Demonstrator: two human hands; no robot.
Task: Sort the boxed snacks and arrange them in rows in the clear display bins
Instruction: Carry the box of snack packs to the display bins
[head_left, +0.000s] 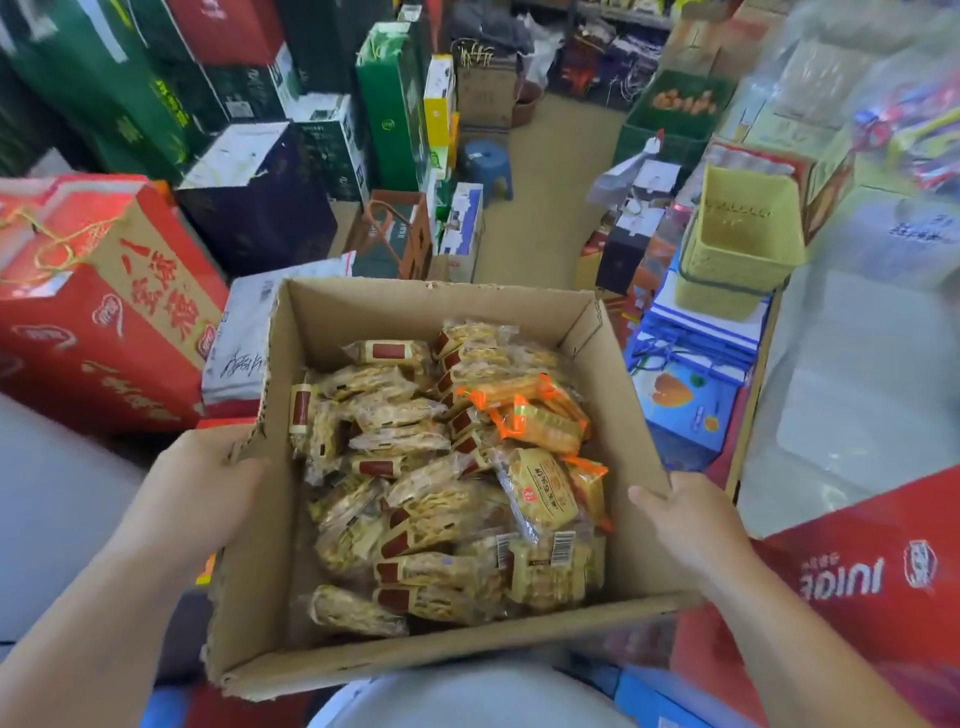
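Note:
An open cardboard box (363, 322) is held up in front of me over my lap. My left hand (202, 488) grips its left wall and my right hand (691, 525) grips its right wall, thumb over the rim. Inside lie several loose snack packets (415, 488) in clear wrap with brown labels, heaped without order. A few orange-trimmed packets (535, 410) sit on top toward the right. Clear plastic bins (852, 395) stand at the right, blurred and seen only in part.
Red gift cartons (104, 332) stand at the left and another (862, 582) at the lower right. Dark and green boxes are stacked at the back left. A yellow woven basket (743, 234) sits on blue bags at the right. A blue stool (488, 166) stands on the floor aisle.

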